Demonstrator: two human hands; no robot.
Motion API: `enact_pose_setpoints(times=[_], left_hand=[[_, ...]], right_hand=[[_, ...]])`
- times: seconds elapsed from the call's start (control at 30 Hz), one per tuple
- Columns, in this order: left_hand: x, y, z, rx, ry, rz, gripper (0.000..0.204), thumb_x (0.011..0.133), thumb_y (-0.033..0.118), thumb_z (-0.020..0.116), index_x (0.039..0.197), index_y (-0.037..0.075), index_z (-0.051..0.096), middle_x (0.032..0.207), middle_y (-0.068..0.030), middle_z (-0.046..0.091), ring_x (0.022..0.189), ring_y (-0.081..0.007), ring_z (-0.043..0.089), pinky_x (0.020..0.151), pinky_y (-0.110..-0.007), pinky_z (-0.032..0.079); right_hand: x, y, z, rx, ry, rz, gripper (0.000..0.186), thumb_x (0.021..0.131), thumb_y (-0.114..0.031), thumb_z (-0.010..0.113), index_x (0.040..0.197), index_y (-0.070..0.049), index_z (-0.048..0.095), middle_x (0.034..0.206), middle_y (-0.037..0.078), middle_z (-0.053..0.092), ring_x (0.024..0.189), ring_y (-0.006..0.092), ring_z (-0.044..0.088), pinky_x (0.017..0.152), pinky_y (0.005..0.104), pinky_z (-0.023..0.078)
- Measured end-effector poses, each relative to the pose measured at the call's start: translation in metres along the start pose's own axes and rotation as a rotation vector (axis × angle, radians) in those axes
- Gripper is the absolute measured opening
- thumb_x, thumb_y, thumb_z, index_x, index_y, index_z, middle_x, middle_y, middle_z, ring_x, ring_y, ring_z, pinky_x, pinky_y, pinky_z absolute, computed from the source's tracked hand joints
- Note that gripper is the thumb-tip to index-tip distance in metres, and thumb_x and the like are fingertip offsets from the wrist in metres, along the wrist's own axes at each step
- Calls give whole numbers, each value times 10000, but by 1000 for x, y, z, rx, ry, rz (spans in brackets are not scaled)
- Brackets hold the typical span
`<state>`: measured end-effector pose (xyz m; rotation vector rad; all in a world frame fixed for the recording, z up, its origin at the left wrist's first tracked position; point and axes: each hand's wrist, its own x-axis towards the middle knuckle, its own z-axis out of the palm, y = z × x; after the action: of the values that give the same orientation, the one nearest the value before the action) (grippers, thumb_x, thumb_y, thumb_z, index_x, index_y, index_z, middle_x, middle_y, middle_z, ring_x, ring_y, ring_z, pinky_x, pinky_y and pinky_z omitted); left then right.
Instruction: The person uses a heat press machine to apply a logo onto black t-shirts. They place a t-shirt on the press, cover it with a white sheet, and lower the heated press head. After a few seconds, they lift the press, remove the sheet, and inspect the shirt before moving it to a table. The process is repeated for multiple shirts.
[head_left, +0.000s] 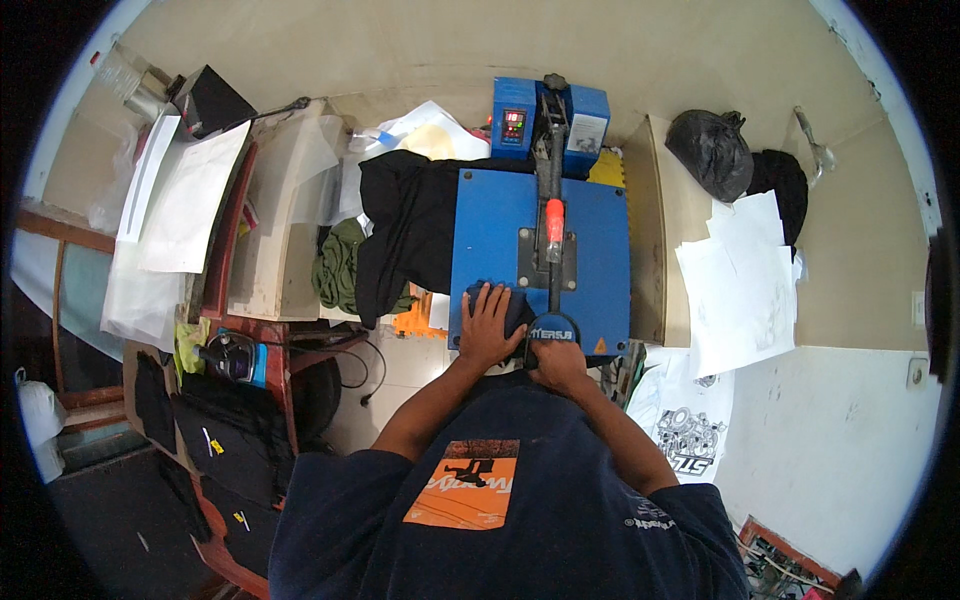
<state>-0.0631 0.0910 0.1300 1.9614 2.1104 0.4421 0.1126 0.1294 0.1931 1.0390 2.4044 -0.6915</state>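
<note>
A blue heat press (590, 230) with a control box (515, 120) and a long lever with a red sleeve (554, 225) stands in the middle. My left hand (488, 330) lies with fingers spread on a dark folded cloth (505, 300) on the press's top plate. Beside it, my right hand (555, 360) is closed around the black looped handle (555, 325) at the lever's front end. Black fabric (400, 220) sticks out from the press's left side, next to an olive cloth (340, 265).
Paper sheets (735, 290) and a black bag (705, 150) sit on the right shelf (655, 250). At left are more papers (190, 200), an iron (230, 355) on a red table (290, 340), folded black garments (225, 435) and a loose cable (375, 365).
</note>
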Motion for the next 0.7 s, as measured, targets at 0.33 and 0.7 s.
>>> enact_pose_setpoints(times=[0.33,0.7], left_hand=[[-6,10,-7,34,-111,27,767,863,526,575,1471,122,339,1521,-119,311,1432,-350,207,1116,-652,105],[-7,9,7,-15,-74,68,812,735,443,719,1435,169,413,1479,-79,384,1415,-342,262,1080,-690,171]], right_hand=[[8,4,6,-27,-91,-5,477,748,-335,740,1108,-48,618,957,174,687,919,331,677,771,439,557],[13,-4,3,61,-165,131,388,739,-320,700,958,1,694,899,223,682,860,395,672,771,463,552]])
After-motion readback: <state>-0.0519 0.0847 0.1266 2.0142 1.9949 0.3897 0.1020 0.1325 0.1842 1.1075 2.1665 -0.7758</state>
